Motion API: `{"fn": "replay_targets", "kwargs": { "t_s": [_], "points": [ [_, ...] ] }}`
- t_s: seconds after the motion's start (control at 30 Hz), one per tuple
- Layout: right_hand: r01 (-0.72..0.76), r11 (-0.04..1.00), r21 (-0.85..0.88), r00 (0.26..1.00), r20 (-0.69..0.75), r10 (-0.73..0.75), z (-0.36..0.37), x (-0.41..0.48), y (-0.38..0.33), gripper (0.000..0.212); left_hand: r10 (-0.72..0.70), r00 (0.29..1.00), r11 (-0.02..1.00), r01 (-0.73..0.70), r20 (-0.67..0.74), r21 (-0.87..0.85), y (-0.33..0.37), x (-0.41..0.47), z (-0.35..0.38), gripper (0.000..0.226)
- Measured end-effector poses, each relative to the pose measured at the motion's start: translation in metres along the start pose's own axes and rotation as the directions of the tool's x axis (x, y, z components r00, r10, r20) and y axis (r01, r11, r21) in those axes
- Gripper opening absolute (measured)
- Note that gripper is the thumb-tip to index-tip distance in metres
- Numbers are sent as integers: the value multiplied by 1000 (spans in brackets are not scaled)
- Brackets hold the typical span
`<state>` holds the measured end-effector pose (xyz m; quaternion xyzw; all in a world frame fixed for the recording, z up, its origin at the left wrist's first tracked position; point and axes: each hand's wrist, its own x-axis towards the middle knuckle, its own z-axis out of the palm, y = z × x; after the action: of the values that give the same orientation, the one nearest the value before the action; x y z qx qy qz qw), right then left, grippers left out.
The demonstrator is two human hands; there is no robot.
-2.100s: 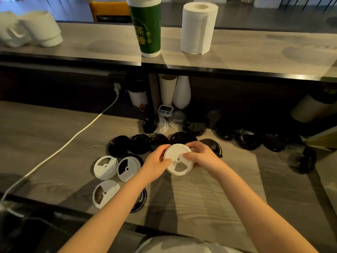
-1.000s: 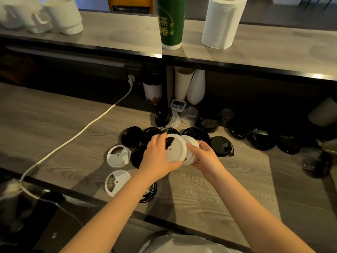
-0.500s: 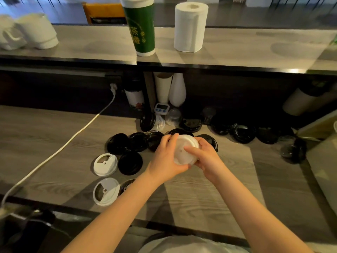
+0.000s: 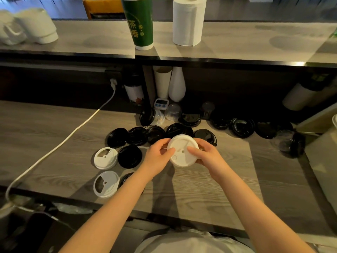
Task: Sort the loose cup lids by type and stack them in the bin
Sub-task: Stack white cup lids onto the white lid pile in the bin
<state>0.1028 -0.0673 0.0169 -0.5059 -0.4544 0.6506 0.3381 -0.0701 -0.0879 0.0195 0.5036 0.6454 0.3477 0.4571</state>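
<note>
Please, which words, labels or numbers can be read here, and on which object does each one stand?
"茶" above, probably, "香": white characters on the green cup, partly cut by its curve.
Two small round marks beside them: too small to read.
The display of the timer: too small to read.
The white lid, gripped by the left hand and the right hand: no text visible.

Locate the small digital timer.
Head view, centre: the timer stands at the back of the lower counter, between a printed cup and the white vase.
</note>
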Motion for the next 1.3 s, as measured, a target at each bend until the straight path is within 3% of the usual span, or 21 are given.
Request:
{"fn": "replay_targets", "kwargs": {
  "t_s": [0.1, 0.33, 0.7, 0.9, 1.3],
  "points": [
    [20, 982, -190, 1000, -10, -22, 1, 1, 6, 24, 7, 999, 1000, -6, -39, 1, -10, -5, -4, 35],
    [78, 954, -288, 997, 1, -82, 6, 7, 9, 25, -51, 997, 984, 60, 60, -168, -22, -13, -13, 35],
    [-3, 976, -217, 999, 47, 13, 16, 12, 17, 25, -78, 997, 989, 80, 22, -125, -31, -9, -22, 44],
    [-49, 975, -217, 997, 44, 60, 17, 15, 17, 33, -115, 989, 977, 129, 93, -172, -38, -15, -23, 48],
    [-24, 954, -300, 999, 35, 36, 42, 19, 12, 38, -131, 991, 987, 127, -28, -101, -52, -23, -40, 51]
  ]
}}
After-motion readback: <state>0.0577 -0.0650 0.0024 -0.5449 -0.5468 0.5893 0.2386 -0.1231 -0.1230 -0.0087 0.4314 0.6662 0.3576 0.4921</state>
